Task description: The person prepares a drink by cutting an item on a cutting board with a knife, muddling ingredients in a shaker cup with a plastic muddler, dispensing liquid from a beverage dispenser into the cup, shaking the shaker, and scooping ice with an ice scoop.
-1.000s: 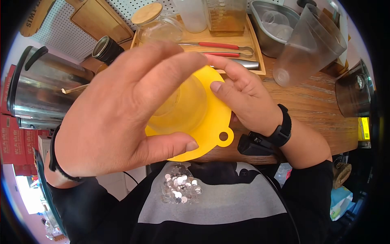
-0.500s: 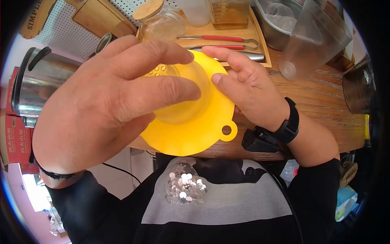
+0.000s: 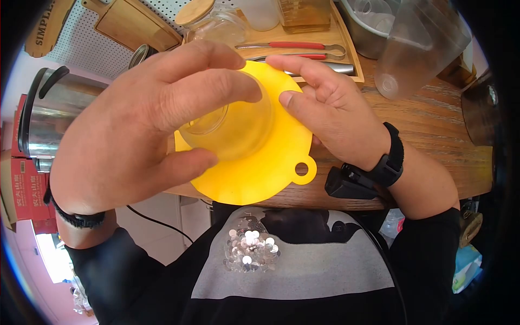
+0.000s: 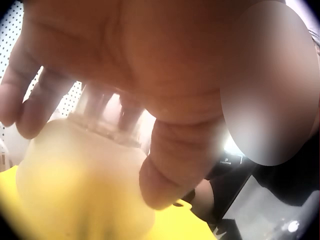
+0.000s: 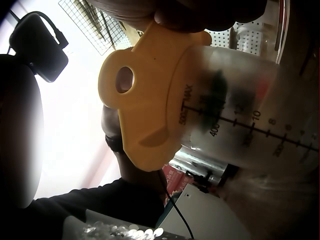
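Note:
A yellow disc [image 3: 233, 184] with a holed round tab is held over the front of the table. My right hand [image 3: 338, 103] pinches its right rim, thumb on the upper face. On the disc sits a translucent dome-shaped piece [image 3: 246, 130] with a narrower clear neck. My left hand [image 3: 130, 130] curves over this dome, index fingertip at its far side and thumb [image 4: 170, 165] along its near side. In the right wrist view a translucent measuring cup [image 5: 235, 100], marked 500 MAX, adjoins the disc. The left palm hides part of the dome.
A wooden tray [image 3: 346, 46] at the back holds red-handled tongs [image 3: 298, 45], a wooden-lidded glass jar [image 3: 216, 30] and a container of amber liquid [image 3: 304, 15]. A tall clear jug [image 3: 422, 49] stands right, a large steel pot [image 3: 65, 114] left.
My left thumb and index finger have drawn back leftward across the dome, closing together midway and then parting again. The disc has shifted slightly up in view, with my right hand keeping its pinch.

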